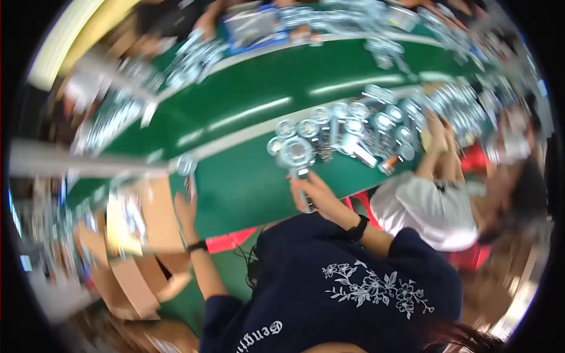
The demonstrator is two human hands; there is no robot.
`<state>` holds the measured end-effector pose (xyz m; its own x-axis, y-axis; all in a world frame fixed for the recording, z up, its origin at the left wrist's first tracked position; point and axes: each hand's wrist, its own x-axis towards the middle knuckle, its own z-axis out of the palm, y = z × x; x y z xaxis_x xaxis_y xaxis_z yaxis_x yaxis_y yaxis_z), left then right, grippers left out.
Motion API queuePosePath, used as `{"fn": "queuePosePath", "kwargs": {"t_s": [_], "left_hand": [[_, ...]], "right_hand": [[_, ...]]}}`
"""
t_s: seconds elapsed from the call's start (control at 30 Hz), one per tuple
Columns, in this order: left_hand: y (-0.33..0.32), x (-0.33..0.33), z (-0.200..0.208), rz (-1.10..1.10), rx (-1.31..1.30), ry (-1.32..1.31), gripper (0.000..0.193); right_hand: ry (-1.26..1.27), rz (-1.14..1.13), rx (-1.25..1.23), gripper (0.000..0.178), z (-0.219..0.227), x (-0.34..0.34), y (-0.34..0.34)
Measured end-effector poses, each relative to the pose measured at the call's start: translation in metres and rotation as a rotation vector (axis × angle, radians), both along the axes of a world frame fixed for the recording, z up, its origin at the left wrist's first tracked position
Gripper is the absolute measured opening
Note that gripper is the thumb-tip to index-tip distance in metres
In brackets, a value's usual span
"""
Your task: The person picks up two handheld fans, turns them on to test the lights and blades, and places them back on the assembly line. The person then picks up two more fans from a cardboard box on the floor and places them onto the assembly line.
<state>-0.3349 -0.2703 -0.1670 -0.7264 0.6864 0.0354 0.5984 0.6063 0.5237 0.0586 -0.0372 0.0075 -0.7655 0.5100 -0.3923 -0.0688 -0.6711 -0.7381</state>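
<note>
My right hand (315, 193) is closed round the handle of a silvery, ring-headed handled piece (296, 153), its ring pointing away from me, over the green worktable (235, 188). Toward the table's left end, my left hand (186, 210) is at the lower end of a similar ring-headed piece (186, 166). Its fingers are smeared by motion, so whether they grip that handle is unclear. A pile of similar ring-headed pieces (356, 126) lies just beyond my right hand and runs off to the right.
An open cardboard box (159, 220) with things inside stands left of my left hand. A green conveyor belt (253, 88) runs beyond a pale rail. At right sits a co-worker in a white top (429, 206), hands at the pile. Red stools (232, 240) show below the table edge.
</note>
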Motion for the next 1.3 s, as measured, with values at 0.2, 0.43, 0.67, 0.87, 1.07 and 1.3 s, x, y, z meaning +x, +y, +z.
{"fn": "queuePosePath", "kwargs": {"t_s": [0.2,0.43,0.67,0.87,1.07,1.3], "left_hand": [[0.083,-0.049,-0.041,-0.207,0.113,-0.503,0.048],[0.092,-0.039,-0.037,0.058,0.228,-0.755,0.051],[0.141,0.053,0.065,0.082,0.138,-1.253,0.032],[0.185,0.139,0.126,0.075,0.199,-1.425,0.035],[0.253,0.223,0.18,0.045,0.144,-1.462,0.044],[0.317,0.289,0.165,0.101,0.209,-1.642,0.055]], "right_hand": [[0.035,-0.279,-0.003,0.026,0.022,-0.027,0.005],[0.033,-0.398,0.115,0.021,0.033,-0.037,0.014],[-0.044,-0.42,0.071,0.028,0.037,-0.022,0.046],[0.027,-0.324,0.004,0.029,0.01,-0.006,0.103],[0.129,-0.234,-0.071,0.038,-0.01,0.021,0.175],[0.146,-0.38,-0.257,0.039,-0.039,0.047,0.227]]}}
